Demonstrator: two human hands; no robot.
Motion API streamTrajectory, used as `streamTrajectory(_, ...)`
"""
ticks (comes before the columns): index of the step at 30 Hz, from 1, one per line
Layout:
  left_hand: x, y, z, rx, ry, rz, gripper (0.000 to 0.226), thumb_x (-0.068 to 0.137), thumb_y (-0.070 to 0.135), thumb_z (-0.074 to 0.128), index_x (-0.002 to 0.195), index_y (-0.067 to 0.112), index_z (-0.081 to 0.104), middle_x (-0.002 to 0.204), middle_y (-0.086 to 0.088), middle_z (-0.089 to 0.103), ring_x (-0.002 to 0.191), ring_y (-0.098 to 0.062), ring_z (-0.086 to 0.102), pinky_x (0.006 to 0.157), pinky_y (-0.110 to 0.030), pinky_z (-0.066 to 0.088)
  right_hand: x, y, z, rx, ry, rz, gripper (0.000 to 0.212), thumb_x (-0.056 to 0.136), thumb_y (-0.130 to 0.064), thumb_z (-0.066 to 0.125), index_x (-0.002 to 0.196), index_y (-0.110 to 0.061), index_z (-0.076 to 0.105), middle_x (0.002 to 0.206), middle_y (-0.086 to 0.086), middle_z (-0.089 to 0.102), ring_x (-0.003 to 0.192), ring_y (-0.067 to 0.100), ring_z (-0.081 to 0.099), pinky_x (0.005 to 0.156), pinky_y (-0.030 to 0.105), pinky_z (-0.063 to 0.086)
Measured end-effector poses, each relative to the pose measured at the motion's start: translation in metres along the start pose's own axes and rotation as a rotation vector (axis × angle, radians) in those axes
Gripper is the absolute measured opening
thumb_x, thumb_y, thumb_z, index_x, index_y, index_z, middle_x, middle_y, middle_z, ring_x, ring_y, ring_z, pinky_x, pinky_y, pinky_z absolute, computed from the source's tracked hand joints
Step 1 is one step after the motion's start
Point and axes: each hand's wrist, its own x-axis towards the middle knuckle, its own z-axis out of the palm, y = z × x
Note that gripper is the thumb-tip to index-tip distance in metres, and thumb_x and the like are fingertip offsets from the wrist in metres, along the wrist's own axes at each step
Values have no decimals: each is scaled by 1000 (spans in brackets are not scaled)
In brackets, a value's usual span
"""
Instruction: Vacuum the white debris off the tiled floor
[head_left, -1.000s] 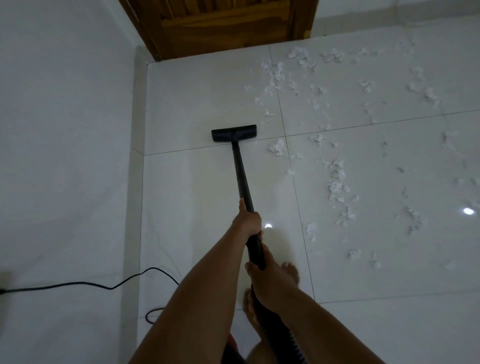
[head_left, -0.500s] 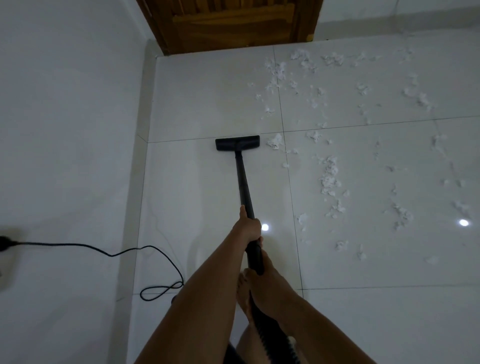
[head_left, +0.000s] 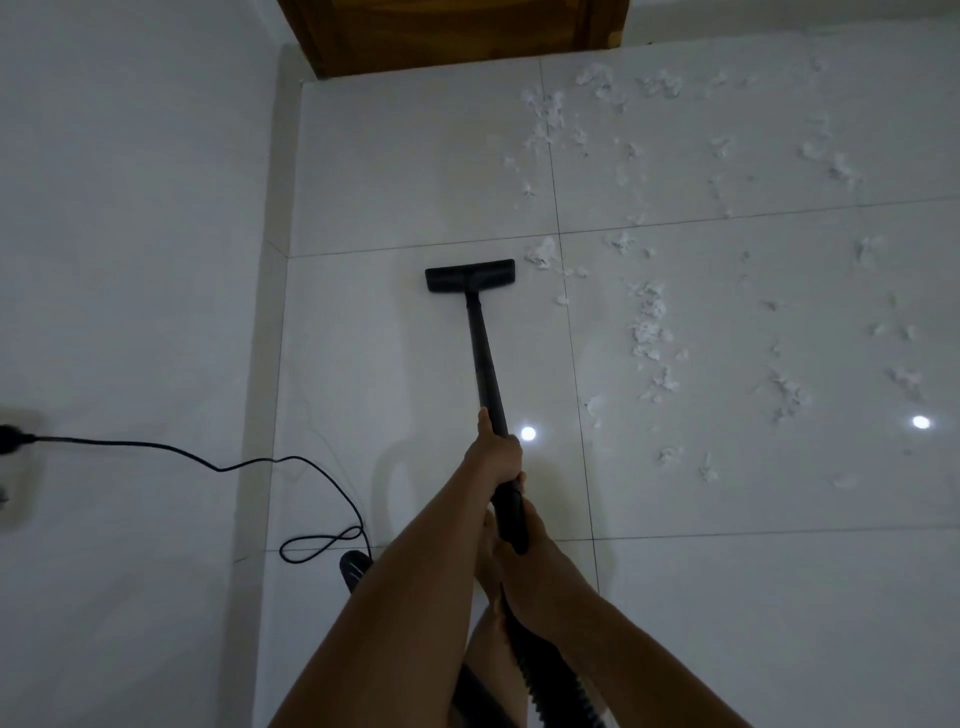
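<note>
Both hands on wand (head_left: 485, 358), nozzle (head_left: 470, 275) flat on floor (head_left: 389, 182), left of the debris (head_left: 647, 322).

Left hand (head_left: 496, 457) is further down the wand with fingers wrapped round it; right hand (head_left: 530, 561) holds the near end by the hose (head_left: 550, 686), fingers curled round. Nozzle lies just below a grout line, with one clump just beside its right end. The rest of the debris is scattered right and up toward the door (head_left: 452, 31). Wall (head_left: 130, 208) runs along the left. Cord (head_left: 208, 462) goes from plug (head_left: 10, 439) to a loop on the floor near the left arm. There is bare tile between nozzle, wall and door.
</note>
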Motion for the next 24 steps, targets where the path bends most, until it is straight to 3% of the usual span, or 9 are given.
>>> streamTrajectory(6,-1,0,1,-5,3,5,72,109,25,35,160,39,-13,90,-15,64,57,-16,59,47,-26,49,1,4,0,8,-3,4,66,109,-32,42,162,-44,5,99,5,71,51,6,58,42,17,43)
streamTrajectory(13,5,-4,9,-4,15,-1,74,108,22,35,159,42,-14,94,-18,66,55,-17,59,48,-29,51,5,12,-1,16,5,13,64,109,-31,42,162,-41,7,95,1,68,45,4,56,38,15,41)
streamTrajectory(19,-8,-9,18,-10,13,-18,75,108,19,37,160,41,-13,91,-17,63,57,-16,57,46,-27,50,-10,20,-4,-9,-16,-1,64,108,-30,41,162,-40,8,108,1,66,57,8,59,43,17,43)
streamTrajectory(24,-30,-25,40,-27,7,-37,75,108,19,37,160,41,-12,95,-17,62,58,-16,56,49,-26,51,-36,41,-12,4,-50,16,62,108,-28,41,161,-40,10,97,2,66,59,10,60,47,20,46)
